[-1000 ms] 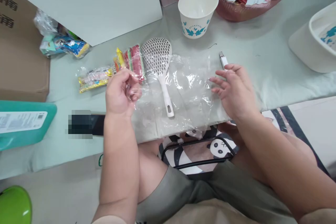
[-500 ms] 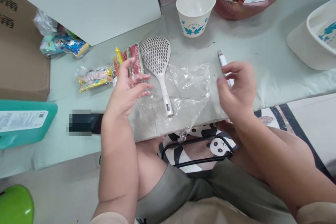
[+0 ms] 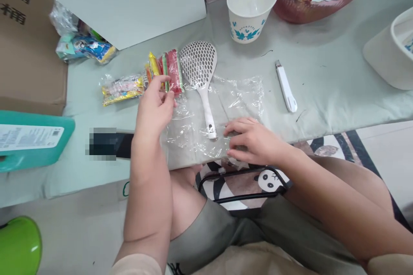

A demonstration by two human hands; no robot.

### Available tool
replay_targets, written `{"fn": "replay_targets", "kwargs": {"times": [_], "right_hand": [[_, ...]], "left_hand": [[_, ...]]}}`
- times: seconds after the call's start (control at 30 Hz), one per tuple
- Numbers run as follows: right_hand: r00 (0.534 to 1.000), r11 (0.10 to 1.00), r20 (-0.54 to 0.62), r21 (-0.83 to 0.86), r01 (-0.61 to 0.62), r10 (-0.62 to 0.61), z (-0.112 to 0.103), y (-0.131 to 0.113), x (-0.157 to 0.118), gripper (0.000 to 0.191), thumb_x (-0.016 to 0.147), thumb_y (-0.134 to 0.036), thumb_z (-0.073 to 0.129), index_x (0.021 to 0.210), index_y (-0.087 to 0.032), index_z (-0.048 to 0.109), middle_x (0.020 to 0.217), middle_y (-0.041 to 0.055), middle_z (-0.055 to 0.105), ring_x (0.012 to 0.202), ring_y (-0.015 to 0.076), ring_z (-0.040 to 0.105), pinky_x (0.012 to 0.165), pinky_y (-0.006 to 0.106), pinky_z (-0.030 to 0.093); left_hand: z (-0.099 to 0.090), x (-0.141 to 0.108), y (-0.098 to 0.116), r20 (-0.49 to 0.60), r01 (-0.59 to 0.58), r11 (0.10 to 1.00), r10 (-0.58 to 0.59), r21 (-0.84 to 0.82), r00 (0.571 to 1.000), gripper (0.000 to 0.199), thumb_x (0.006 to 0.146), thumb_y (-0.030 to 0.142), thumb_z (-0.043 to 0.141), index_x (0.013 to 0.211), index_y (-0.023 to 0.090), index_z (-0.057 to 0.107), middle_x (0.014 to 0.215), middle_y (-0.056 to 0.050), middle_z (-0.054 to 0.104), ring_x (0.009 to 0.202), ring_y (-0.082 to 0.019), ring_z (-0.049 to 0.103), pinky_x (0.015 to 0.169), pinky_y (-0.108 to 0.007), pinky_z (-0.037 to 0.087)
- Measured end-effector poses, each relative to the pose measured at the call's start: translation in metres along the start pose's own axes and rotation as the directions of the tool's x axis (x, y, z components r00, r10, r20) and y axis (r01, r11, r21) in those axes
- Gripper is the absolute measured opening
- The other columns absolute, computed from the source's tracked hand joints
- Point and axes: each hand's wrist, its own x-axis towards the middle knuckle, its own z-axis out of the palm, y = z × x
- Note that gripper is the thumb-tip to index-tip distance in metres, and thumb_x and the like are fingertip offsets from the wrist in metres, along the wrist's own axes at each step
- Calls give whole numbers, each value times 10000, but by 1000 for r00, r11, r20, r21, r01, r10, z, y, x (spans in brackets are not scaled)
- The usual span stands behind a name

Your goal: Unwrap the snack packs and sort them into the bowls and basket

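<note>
A beige slotted skimmer (image 3: pixel 199 64) lies on a crumpled clear plastic bag (image 3: pixel 238 96), its handle toward me. My left hand (image 3: pixel 156 105) is open, fingers bent, over the bag's left side beside a red snack packet (image 3: pixel 174 71); whether it touches the plastic I cannot tell. At the bag's lower right edge, just right of the skimmer's handle end, my right hand (image 3: pixel 253 141) rests palm down with fingers apart. A white utility knife (image 3: pixel 285 88) lies on the cloth to the right, apart from both hands.
Behind stand a paper cup (image 3: pixel 248 28) and a pink bowl (image 3: pixel 300 15) of packets. A white container (image 3: pixel 383 53) is at right. Snack packets (image 3: pixel 124 88), a dark masked object (image 3: pixel 124 145), a teal container (image 3: pixel 32 137) and cardboard box (image 3: pixel 29 56) are at left.
My right hand has moved from beside the utility knife down and left to the bag's edge. My left hand's fingers have come lower over the bag. The view has shifted slightly.
</note>
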Motion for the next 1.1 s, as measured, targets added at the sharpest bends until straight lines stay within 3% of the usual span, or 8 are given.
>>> {"fn": "replay_targets", "kwargs": {"times": [0.17, 0.4, 0.53, 0.6, 0.7, 0.83, 0.93, 1.1], "right_hand": [[1000, 1000, 1, -9, -27, 27, -3, 4, 4, 363, 984, -323, 569, 705, -180, 753, 1049, 101, 737, 1004, 272, 682, 881, 464, 475], [994, 969, 59, 224, -108, 97, -23, -3, 8, 344, 971, -361, 574, 729, -168, 725, 912, 107, 737, 885, 232, 684, 839, 427, 543], [969, 745, 245, 643, -178, 20, -50, -4, 2, 290, 998, -425, 568, 1031, -198, 746, 1098, 84, 768, 963, 175, 720, 811, 334, 585], [967, 615, 252, 770, -173, -44, -59, -2, -2, 310, 993, -464, 582, 1071, -208, 739, 1122, 83, 770, 963, 164, 727, 769, 305, 597], [986, 584, 75, 798, -148, 147, -62, 2, -5, 283, 965, -464, 624, 970, -202, 729, 936, 60, 763, 817, 147, 709, 698, 288, 589], [815, 711, -218, 637, -298, 537, -52, 5, -3, 186, 917, -376, 652, 964, -202, 698, 908, 56, 736, 806, 160, 687, 766, 341, 593], [769, 804, -359, 502, -318, 529, -44, 10, -1, 258, 876, -350, 668, 1088, -204, 676, 1109, 99, 734, 1022, 227, 705, 946, 441, 584], [894, 925, -343, 342, -165, 287, -42, 17, 1, 661, 837, -371, 729, 1445, -234, 511, 1524, 135, 550, 1444, 318, 498, 1209, 556, 402]], "left_hand": [[-4, 3, 4, -80, 152, 988, -153, -9, 985, 235, 917, 228, 603, 1150, 250, 618, 611, 38, 599, 562, -158, 576, 606, -291, 471], [-2, 4, 3, -45, 57, 946, -75, -319, 996, 93, 879, 261, 667, 968, 239, 683, 565, 33, 609, 452, -108, 444, 462, -245, 296], [-6, -3, 16, 187, 117, 875, -30, -470, 982, 181, 819, 307, 756, 984, 252, 704, 649, 10, 668, 364, -59, 315, 386, -245, 209], [-8, -6, 22, 293, 159, 857, -10, -489, 956, 247, 782, 329, 804, 1000, 261, 710, 667, -2, 683, 352, -54, 316, 368, -240, 193], [-10, -9, 26, 392, 185, 853, 25, -488, 920, 297, 761, 366, 836, 1019, 273, 720, 683, -20, 699, 363, -61, 347, 363, -229, 215], [-13, -12, 34, 484, 213, 830, 77, -515, 872, 329, 747, 399, 848, 1028, 275, 731, 682, -31, 710, 358, -56, 345, 351, -220, 222], [-17, -19, 48, 601, 233, 840, 131, -490, 789, 332, 725, 320, 858, 1032, 261, 746, 566, 9, 632, 394, -85, 424, 377, -203, 287], [-11, -31, 71, 838, 284, 854, 269, -435, 476, 345, 783, 283, 780, 1128, 274, 768, 545, 36, 560, 444, -108, 477, 434, -208, 383]]}}
